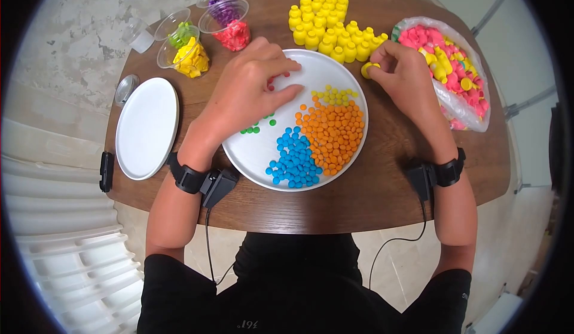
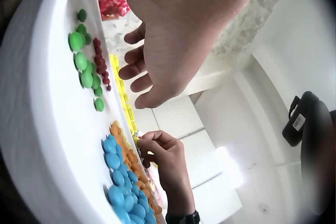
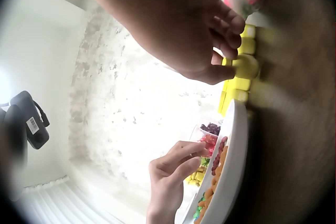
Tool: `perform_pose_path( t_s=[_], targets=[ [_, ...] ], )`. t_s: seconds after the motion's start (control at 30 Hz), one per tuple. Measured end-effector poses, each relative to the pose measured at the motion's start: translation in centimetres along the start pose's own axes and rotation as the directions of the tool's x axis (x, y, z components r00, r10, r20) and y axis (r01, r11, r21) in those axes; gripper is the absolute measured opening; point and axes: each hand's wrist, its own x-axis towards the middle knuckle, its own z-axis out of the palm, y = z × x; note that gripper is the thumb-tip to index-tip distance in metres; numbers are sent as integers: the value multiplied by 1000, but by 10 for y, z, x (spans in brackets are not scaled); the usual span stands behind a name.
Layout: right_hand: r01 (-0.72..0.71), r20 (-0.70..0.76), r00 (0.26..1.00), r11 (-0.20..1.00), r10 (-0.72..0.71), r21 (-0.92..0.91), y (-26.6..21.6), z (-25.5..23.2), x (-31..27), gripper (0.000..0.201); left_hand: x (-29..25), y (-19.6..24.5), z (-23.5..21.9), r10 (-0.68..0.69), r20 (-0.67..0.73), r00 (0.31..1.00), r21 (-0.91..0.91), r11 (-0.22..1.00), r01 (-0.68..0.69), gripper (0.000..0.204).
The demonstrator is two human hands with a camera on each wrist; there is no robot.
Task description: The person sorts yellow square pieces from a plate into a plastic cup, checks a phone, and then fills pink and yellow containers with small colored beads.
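The right hand [image 1: 406, 74] pinches a small yellow bottle-shaped piece [image 1: 369, 70] between thumb and fingers, just outside the plate's upper right rim. In the right wrist view the same yellow piece [image 3: 245, 67] touches the fingertips. Over the upper left of the large white plate [image 1: 251, 165], the left hand [image 1: 248, 86] hovers with fingers loosely bent and thumb apart, near red candies [image 2: 100, 61] it partly hides in the head view. Nothing shows between its fingers. Blue candies [image 1: 293, 161], orange candies [image 1: 335, 134], yellow-green candies [image 1: 338, 95] and green candies [image 1: 272, 122] lie grouped on the plate.
Rows of yellow bottle-shaped pieces [image 1: 320, 20] stand behind the plate. A bag of pink and yellow pieces [image 1: 469, 98] lies at right. Clear cups of yellow [image 1: 192, 61], green, red [image 1: 232, 37] and purple pieces stand back left. An oval white plate [image 1: 146, 128] is at left.
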Motion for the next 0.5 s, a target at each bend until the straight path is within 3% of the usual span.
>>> perform_pose_path(
  t_s=[0.07, 0.13, 0.23, 0.3, 0.43, 0.5],
  targets=[
    [-17, -13, 1000, 998, 18, 59, -7, -5, -2, 14, -3, 4, 4, -31, 20, 999, -131, 991, 33, 38],
    [-51, 29, 999, 934, 44, 353, -17, -11, -2, 12, -3, 10, 6, -36, 7, 999, -168, 985, 36, 41],
    [-116, 109, 991, 877, 74, 466, -48, -12, -12, 11, -3, 23, 5, -90, 39, 995, -242, 965, 97, 47],
    [-153, 169, 982, 878, 84, 454, -62, -11, -18, 12, -4, 25, 7, -51, 67, 996, -258, 964, 66, 46],
    [-75, 208, 977, 860, -37, 505, -66, -1, -24, 13, -6, 30, 7, -51, 118, 992, -257, 963, 80, 43],
    [57, 176, 973, 897, -148, 439, -67, 1, -24, 14, -6, 30, 7, -34, 134, 990, -229, 971, 65, 39]
  ],
)
